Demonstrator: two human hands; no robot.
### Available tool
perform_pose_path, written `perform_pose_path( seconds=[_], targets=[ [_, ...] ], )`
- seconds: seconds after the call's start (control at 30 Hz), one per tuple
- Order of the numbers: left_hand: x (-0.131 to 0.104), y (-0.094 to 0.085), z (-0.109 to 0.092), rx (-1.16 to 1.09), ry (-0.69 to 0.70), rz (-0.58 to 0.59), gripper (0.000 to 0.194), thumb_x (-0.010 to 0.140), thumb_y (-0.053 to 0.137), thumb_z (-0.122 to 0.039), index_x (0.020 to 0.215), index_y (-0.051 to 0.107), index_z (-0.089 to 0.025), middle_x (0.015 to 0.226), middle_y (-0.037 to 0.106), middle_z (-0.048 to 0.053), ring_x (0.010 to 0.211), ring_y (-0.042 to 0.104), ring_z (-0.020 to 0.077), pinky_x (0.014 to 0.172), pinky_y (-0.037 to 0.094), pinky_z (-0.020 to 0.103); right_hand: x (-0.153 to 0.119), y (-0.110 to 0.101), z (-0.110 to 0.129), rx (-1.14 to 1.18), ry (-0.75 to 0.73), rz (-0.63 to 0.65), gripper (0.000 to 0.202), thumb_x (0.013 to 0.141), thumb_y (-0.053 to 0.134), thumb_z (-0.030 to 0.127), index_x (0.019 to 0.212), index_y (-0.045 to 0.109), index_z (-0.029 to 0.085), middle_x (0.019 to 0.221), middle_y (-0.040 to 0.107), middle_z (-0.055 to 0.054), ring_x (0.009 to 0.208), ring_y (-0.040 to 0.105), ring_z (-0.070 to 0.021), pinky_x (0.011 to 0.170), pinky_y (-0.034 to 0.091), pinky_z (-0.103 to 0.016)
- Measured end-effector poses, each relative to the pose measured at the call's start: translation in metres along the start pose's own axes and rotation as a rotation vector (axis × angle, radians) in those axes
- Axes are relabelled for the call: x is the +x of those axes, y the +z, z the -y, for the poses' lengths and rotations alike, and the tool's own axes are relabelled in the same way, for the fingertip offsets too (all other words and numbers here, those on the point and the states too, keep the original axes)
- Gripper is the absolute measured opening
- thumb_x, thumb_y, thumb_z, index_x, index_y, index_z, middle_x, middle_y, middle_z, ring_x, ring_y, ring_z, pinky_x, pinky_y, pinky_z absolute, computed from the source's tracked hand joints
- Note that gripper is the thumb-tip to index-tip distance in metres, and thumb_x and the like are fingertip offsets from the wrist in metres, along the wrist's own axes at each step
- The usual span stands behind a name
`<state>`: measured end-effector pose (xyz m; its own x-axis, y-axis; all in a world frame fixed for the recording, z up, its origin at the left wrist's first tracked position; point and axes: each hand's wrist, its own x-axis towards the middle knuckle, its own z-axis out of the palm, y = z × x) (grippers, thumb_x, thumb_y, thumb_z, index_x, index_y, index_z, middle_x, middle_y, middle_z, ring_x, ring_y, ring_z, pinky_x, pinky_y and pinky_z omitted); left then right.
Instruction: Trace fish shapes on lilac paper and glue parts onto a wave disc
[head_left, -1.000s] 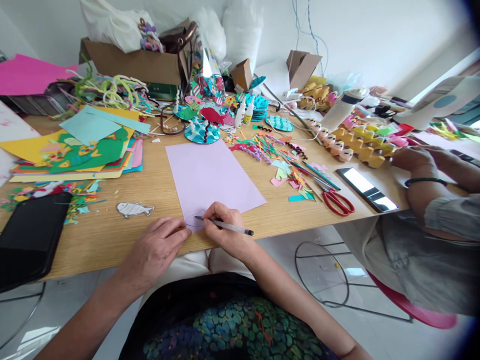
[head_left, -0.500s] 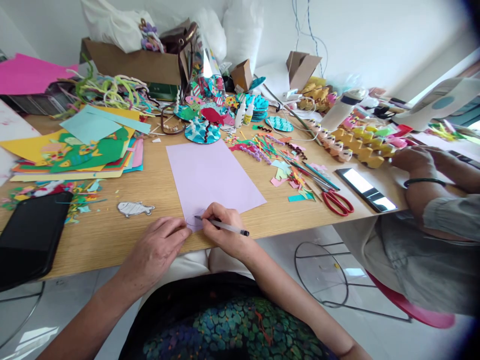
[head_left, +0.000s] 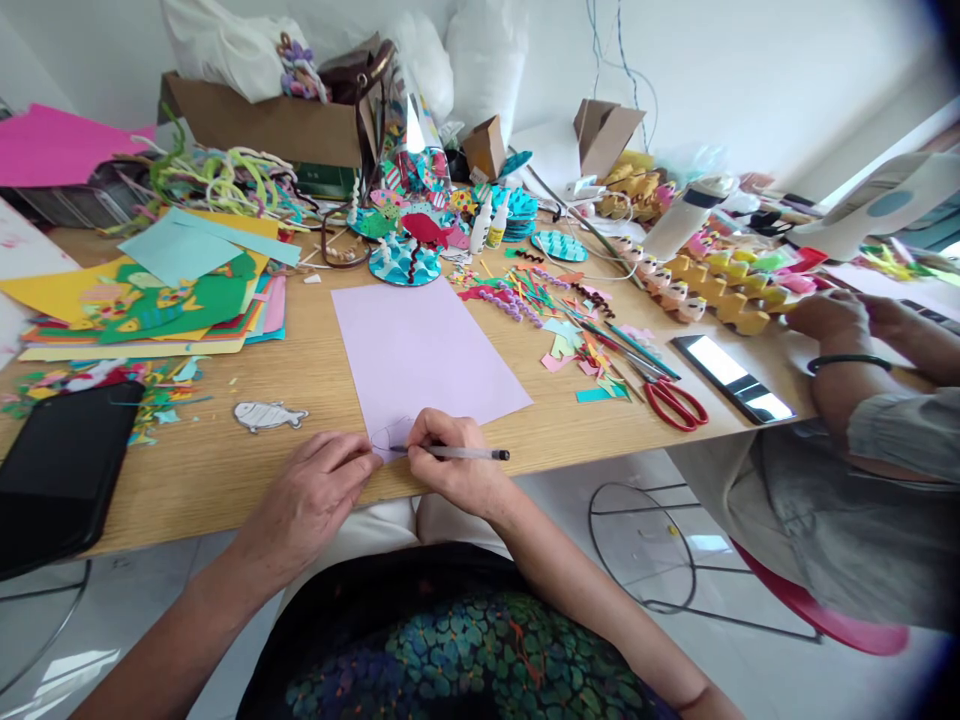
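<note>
A sheet of lilac paper (head_left: 431,350) lies at the table's front edge, with thin curved pen lines near its lower left corner. My right hand (head_left: 457,465) is closed round a pen (head_left: 472,453) with a pale barrel and a black end, its tip on those lines. Flat on the tabletop lies my left hand (head_left: 315,490), fingers stretched out and nothing held, the fingertips touching the paper's lower left corner. Left of the paper rests a white fish cutout (head_left: 270,416) with dark outlines.
A black phone (head_left: 64,470) lies at the left, below stacked coloured paper (head_left: 135,345). Red-handled scissors (head_left: 675,404), paper scraps (head_left: 562,340) and another phone (head_left: 731,378) are on the right. Finished fish crafts (head_left: 409,260) stand behind. A co-worker's hands (head_left: 832,320) are at far right.
The pen tip has moved slightly down, and its black end has swung right and up. More of the curved line shows on the paper. My left hand has stayed in place.
</note>
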<state>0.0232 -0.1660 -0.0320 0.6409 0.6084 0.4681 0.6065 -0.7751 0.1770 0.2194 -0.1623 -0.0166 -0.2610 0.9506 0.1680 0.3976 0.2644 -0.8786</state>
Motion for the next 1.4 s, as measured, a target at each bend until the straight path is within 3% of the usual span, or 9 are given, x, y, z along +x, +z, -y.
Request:
perform_pose_path(
  seconds=[0.23, 0.53, 1.07, 1.4],
  targets=[
    [-0.0007, 0.0011, -0.0002, 0.026, 0.000, -0.007, 0.023, 0.087, 0.043, -0.012, 0.098, 0.062, -0.019, 0.096, 0.062, 0.006, 0.090, 0.055, 0.0187, 0.079, 0.048, 0.033, 0.0033, 0.0058, -0.0036, -0.028, 0.025, -0.082, 0.003, 0.072, 0.050, 0.017, 0.072, 0.052, 0.019, 0.061, 0.056, 0.004, 0.052, 0.047, -0.0076, 0.052, 0.037, -0.019],
    [0.0002, -0.0003, -0.0011, -0.007, -0.018, -0.010, 0.025, 0.086, 0.042, -0.012, 0.098, 0.063, -0.020, 0.096, 0.063, 0.005, 0.090, 0.057, 0.0180, 0.082, 0.048, 0.033, 0.0049, 0.0076, -0.0036, -0.085, 0.024, -0.063, 0.005, 0.074, 0.051, 0.015, 0.075, 0.054, 0.019, 0.064, 0.060, 0.003, 0.053, 0.050, -0.0076, 0.053, 0.038, -0.019],
    [-0.0005, 0.0004, 0.0002, -0.010, -0.003, -0.001, 0.022, 0.087, 0.044, -0.012, 0.097, 0.062, -0.019, 0.095, 0.062, 0.005, 0.090, 0.055, 0.0184, 0.080, 0.048, 0.033, -0.0001, 0.0021, -0.0043, 0.054, -0.040, -0.031, 0.006, 0.066, 0.047, 0.012, 0.063, 0.050, 0.018, 0.056, 0.050, 0.005, 0.050, 0.043, -0.0067, 0.050, 0.034, -0.018],
    [-0.0009, 0.0010, 0.0003, 0.004, 0.002, -0.005, 0.021, 0.087, 0.043, -0.012, 0.096, 0.061, -0.018, 0.096, 0.061, 0.006, 0.090, 0.054, 0.0184, 0.080, 0.046, 0.032, 0.0030, 0.0056, -0.0050, 0.027, -0.010, -0.082, 0.004, 0.073, 0.049, 0.017, 0.073, 0.053, 0.018, 0.060, 0.055, 0.004, 0.051, 0.046, -0.0072, 0.055, 0.039, -0.019]
  ],
)
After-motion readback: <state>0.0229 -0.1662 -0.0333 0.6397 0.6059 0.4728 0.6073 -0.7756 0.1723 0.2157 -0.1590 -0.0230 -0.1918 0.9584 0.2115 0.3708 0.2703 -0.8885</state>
